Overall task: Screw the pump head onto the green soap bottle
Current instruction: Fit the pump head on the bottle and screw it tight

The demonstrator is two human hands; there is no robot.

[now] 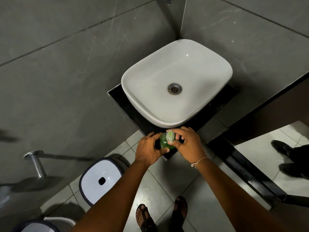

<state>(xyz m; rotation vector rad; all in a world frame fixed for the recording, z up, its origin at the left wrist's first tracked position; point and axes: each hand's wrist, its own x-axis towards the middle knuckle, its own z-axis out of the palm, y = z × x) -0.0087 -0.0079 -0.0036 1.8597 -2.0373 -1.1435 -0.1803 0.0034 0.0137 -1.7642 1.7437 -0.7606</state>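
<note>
The green soap bottle [164, 142] stands upright on the near corner of the black counter [117, 96], just in front of the white sink [142, 104]. My left hand [148, 150] wraps around the bottle's left side. A pale translucent pump head [170, 135] sits on top of the bottle, nozzle pointing away from me. My right hand [187, 144] holds the pump head from the right, fingertips curled around it. The bottle's neck is hidden under the fingers.
Grey tiled walls close in on the left and behind the sink. A white bin with a dark rim [100, 180] stands on the floor at lower left. A metal paper holder [36, 163] sticks out of the left wall. Another person's black shoes [287, 158] are at the right.
</note>
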